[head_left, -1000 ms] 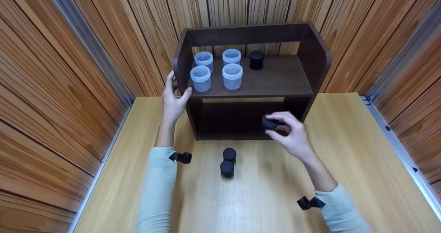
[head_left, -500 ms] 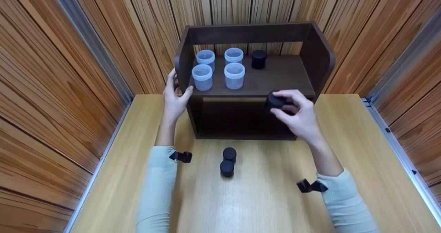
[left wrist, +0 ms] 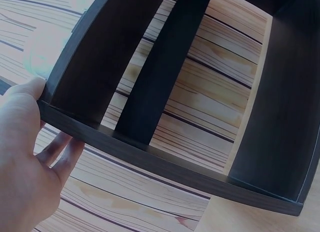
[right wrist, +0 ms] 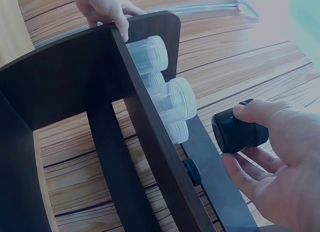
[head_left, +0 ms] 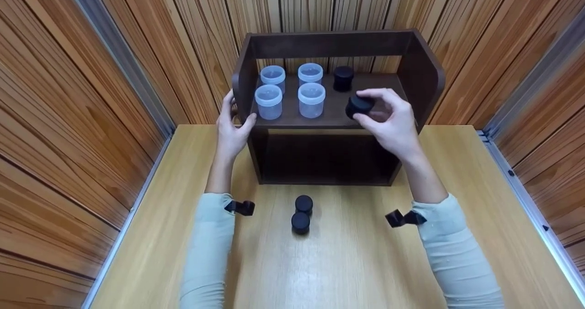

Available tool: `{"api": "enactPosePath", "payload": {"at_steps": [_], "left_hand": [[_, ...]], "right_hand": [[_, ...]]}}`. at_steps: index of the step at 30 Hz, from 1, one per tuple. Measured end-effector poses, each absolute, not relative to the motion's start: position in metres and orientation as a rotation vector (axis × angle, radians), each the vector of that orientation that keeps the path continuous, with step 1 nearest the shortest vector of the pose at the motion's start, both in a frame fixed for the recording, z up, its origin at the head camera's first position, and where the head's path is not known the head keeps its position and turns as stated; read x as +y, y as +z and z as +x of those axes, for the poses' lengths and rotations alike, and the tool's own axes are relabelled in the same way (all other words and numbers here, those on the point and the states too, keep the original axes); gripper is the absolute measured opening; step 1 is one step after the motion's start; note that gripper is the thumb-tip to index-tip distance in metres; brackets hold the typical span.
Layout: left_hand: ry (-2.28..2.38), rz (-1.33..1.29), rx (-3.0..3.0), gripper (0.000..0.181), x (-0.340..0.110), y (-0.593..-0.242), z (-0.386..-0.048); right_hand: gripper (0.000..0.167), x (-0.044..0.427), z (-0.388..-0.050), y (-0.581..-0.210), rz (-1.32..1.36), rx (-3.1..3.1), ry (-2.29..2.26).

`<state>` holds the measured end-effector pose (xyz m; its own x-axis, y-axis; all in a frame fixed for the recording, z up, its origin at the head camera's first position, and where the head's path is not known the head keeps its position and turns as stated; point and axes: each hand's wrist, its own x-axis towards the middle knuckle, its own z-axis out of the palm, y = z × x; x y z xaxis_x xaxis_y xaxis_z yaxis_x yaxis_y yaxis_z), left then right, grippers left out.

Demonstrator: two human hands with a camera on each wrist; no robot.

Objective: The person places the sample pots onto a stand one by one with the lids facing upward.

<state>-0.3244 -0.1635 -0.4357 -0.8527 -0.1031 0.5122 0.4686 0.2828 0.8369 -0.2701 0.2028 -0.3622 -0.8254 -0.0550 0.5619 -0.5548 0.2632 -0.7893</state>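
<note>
My right hand (head_left: pixel 392 119) pinches a small black jar (right wrist: pixel 237 131) between thumb and fingers, over the front right of the top board of a dark brown shelf (head_left: pixel 370 122). In the right wrist view a gap shows between this jar and the board. With its thumb at the front edge and fingers behind the side panel, my left hand (head_left: pixel 233 130) grips the shelf's left side. Another black jar (head_left: pixel 343 78) stands at the back of the top board. To its left are several clear plastic jars (head_left: pixel 311 101) in two rows.
Two black jars (head_left: pixel 300 223) stand close together on the wooden table (head_left: pixel 347 254) in front of the shelf. The shelf's lower compartment (head_left: pixel 320 158) opens toward me. Wood-panelled walls (head_left: pixel 91 130) surround the table at the left, back and right.
My right hand has lifted the black jar from in front of the lower compartment up to the top board's height, then moved it slightly left and back. The left hand keeps its place.
</note>
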Motion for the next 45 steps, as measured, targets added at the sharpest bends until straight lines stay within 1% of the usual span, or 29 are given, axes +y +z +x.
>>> {"api": "enactPosePath", "payload": {"at_steps": [11, 19, 45], "left_hand": [[-1.609, -0.328, -2.053, 0.072, -0.164, -0.441, -0.325], [-1.64, -0.336, -2.042, 0.073, -0.163, -0.442, -0.325], [-1.602, -0.328, -2.054, 0.072, -0.163, -0.438, -0.327]], "right_hand": [[0.041, 0.198, -0.298, -0.358, 0.494, -2.169, 1.577], [0.043, 0.196, -0.318, -0.364, 0.439, -2.311, 1.501], [0.042, 0.196, -0.326, -0.374, 0.372, -2.422, 1.482]]}}
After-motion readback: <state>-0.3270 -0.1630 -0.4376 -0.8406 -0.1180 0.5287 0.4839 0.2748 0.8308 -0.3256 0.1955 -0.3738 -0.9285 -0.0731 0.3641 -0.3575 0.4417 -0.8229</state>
